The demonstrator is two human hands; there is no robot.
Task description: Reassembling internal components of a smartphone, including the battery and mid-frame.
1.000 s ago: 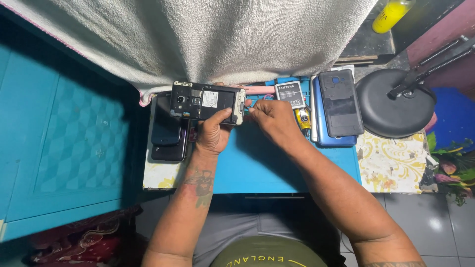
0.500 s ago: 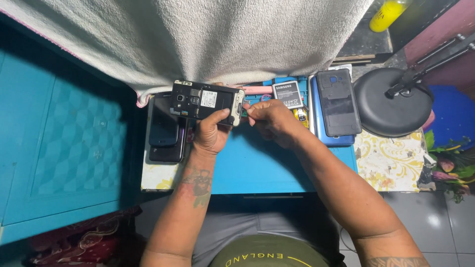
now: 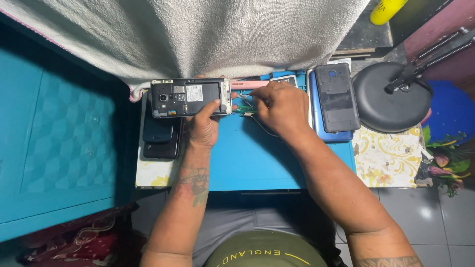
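Here, from the person outward:
Lap: grey trousers and a dark green shirt hem at the bottom edge, above a grey tiled floor (image 3: pixel 435 217).
Work mat: a blue mat (image 3: pixel 257 163) lies on the small table, and both forearms reach over it.
Left hand: the left hand (image 3: pixel 203 126) grasps the opened phone (image 3: pixel 190 97) from below, thumb against its lower edge near the right end, the other fingers behind it.
Opened phone: black, back cover off, lying sideways with the camera at the left; it is held at the far edge of the mat, just under the towel.
Right hand: the right hand (image 3: pixel 282 106) is clenched around a thin tool (image 3: pixel 246 101), whose tip is beside the right end of the phone; what kind of tool it is I cannot tell.
Left side: two dark phones (image 3: pixel 159 138) are stacked under the opened phone on a flowered cloth (image 3: pixel 153 175).
Right side: a blue phone with a dark back cover (image 3: pixel 337 96) on it, just beside the right hand.
Further right: a round black lamp base (image 3: pixel 391 99).
Far edge: a pale towel (image 3: pixel 198 34) hangs over the table, and a yellow bottle (image 3: pixel 388 10) stands in the corner.
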